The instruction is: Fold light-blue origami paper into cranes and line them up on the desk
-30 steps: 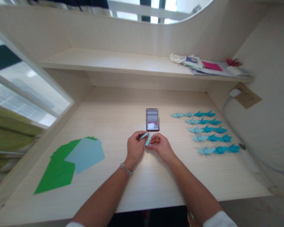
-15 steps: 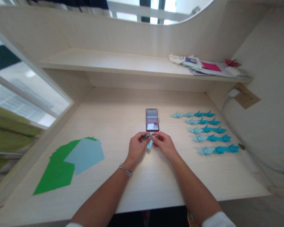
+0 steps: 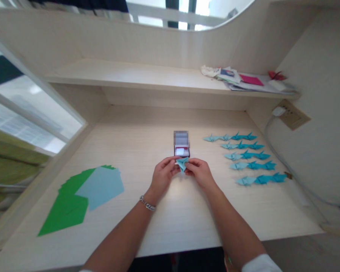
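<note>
A small piece of folded light-blue origami paper (image 3: pixel 182 164) is held between my two hands, just in front of a phone (image 3: pixel 181 151) on the desk. My left hand (image 3: pixel 164 172) grips its left side with bent fingers. On its right side, my right hand (image 3: pixel 198 170) pinches it between thumb and fingers. The paper has a pointed lower end and a wider top; the fingers hide parts of its edges. Several finished blue paper cranes (image 3: pixel 248 155) stand in rows to the right, shading from pale to deeper blue.
Fanned sheets of green paper (image 3: pixel 65 206) and light-blue paper (image 3: pixel 103 187) lie at the left of the desk (image 3: pixel 147 226). A shelf (image 3: pixel 124 77) crosses the back, with loose papers (image 3: pixel 252 79) on it. A white charger (image 3: pixel 279 111) with its cable hangs at the right wall.
The folded paper has turned in my hands and now shows a broader triangular face. My left fingers have shifted along its edge. The view has drifted slightly.
</note>
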`<action>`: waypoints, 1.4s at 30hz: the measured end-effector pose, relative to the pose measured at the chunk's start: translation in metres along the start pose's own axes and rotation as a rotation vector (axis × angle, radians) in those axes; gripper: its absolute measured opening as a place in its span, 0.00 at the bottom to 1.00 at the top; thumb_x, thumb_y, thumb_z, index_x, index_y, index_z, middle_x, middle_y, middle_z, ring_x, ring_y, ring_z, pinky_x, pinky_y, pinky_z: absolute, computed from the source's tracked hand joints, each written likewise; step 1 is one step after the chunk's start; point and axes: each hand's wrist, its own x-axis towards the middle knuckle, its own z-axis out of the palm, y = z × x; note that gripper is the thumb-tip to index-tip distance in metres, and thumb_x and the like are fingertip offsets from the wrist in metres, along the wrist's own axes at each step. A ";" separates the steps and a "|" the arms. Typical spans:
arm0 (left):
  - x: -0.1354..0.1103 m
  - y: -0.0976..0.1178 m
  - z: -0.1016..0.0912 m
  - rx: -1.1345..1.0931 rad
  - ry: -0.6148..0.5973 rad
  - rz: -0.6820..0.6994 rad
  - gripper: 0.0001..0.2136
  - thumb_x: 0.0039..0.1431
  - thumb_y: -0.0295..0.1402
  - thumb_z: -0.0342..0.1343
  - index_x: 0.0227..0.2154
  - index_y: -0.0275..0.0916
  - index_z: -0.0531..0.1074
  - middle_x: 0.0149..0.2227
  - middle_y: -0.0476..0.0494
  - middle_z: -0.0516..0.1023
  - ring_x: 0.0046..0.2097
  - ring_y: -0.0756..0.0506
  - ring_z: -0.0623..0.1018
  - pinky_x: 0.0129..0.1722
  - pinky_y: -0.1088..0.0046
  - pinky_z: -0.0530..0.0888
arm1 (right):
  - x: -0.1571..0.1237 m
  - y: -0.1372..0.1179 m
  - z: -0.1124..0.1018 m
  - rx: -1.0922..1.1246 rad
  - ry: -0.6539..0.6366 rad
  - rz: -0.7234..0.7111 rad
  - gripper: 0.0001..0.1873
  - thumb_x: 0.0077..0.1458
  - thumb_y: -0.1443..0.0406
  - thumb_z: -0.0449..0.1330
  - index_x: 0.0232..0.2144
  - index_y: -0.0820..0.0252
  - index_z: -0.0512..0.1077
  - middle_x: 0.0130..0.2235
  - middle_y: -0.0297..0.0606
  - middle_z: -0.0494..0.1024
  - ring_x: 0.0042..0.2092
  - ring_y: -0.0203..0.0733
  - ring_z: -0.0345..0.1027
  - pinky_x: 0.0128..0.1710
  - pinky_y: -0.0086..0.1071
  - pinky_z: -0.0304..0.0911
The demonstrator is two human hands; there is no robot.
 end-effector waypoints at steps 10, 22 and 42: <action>0.001 -0.006 0.004 -0.094 0.031 -0.094 0.12 0.50 0.34 0.62 0.36 0.32 0.76 0.37 0.37 0.78 0.38 0.43 0.77 0.39 0.65 0.74 | -0.002 0.000 0.004 0.053 -0.028 -0.014 0.13 0.39 0.59 0.67 0.29 0.61 0.76 0.26 0.34 0.76 0.27 0.35 0.66 0.27 0.28 0.62; 0.000 -0.008 0.002 -0.005 -0.022 -0.125 0.12 0.46 0.31 0.64 0.36 0.32 0.76 0.35 0.39 0.79 0.36 0.47 0.76 0.39 0.68 0.73 | 0.000 0.007 0.003 -0.054 0.016 -0.096 0.09 0.38 0.65 0.66 0.26 0.62 0.75 0.23 0.32 0.74 0.23 0.34 0.64 0.24 0.27 0.60; 0.004 -0.015 -0.007 0.244 0.043 -0.092 0.15 0.45 0.37 0.64 0.35 0.34 0.75 0.34 0.39 0.80 0.35 0.44 0.79 0.37 0.67 0.75 | 0.007 0.015 -0.007 -0.189 -0.074 -0.094 0.17 0.46 0.55 0.62 0.31 0.63 0.78 0.28 0.38 0.78 0.30 0.41 0.71 0.31 0.33 0.66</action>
